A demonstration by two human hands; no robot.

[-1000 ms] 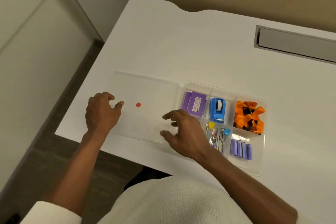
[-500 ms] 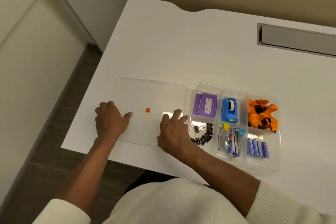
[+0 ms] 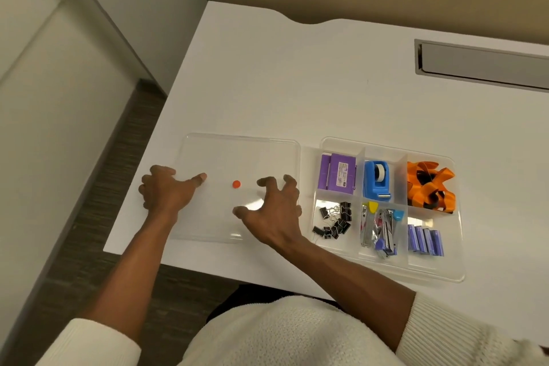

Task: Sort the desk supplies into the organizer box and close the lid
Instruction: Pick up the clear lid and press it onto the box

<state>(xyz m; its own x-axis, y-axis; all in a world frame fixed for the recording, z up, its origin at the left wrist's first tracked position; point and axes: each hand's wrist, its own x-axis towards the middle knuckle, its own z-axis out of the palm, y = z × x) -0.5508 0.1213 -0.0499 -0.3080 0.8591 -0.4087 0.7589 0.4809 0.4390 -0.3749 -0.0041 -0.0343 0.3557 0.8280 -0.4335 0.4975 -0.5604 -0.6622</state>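
1. Two hands of yours sit at the clear lid [image 3: 237, 151], which lies flat on the white desk [image 3: 297, 83] just left of the organizer box [image 3: 430, 272]. Your left hand [image 3: 166, 194] curls over the lid's left edge, thumb on its top surface; whether the fingers pinch that edge I cannot tell.
2. An orange dot [image 3: 236, 184] marks the lid between your hands.
3. Your right hand [image 3: 274, 211] arches over the lid's right part, fingers spread wide and clawed, gripping nothing; half a second ago it lay flatter against the lid.
4. The box, right of the lid, is uncovered with six compartments. Far row, moving away from the lid: purple boxes [image 3: 338, 173], a blue tape dispenser [image 3: 377, 181], orange ribbon [image 3: 429, 187].
5. Near row, same order: black binder clips [image 3: 334, 221], small staplers [image 3: 380, 230], purple staple packs [image 3: 425, 239].
6. Since the earlier picture the lid and box lie where they were, and your left hand has kept its place at the edge.
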